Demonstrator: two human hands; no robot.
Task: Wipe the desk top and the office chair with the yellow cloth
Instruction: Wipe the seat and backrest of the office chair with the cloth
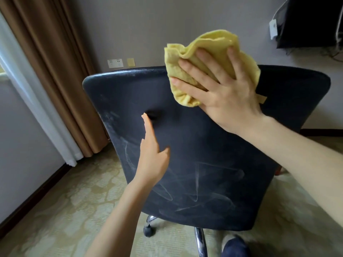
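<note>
The dark office chair [213, 164] fills the middle of the view, its backrest facing me and streaked with pale dust marks. My right hand [220, 95] lies flat with spread fingers on the yellow cloth [211, 45], pressing it against the top edge of the backrest. The cloth is bunched and sticks up above the chair's rim. My left hand [153, 154] rests on the left part of the backrest with straight fingers, one fingertip at a small dark dimple [153, 115]. The desk top is not in view.
Chrome chair legs and a black caster [149, 230] stand on the patterned carpet below. A brown curtain [55, 71] and white sheer hang at the left. Wall sockets [115, 63] sit behind the chair. A black screen with cables [311, 21] hangs at the upper right.
</note>
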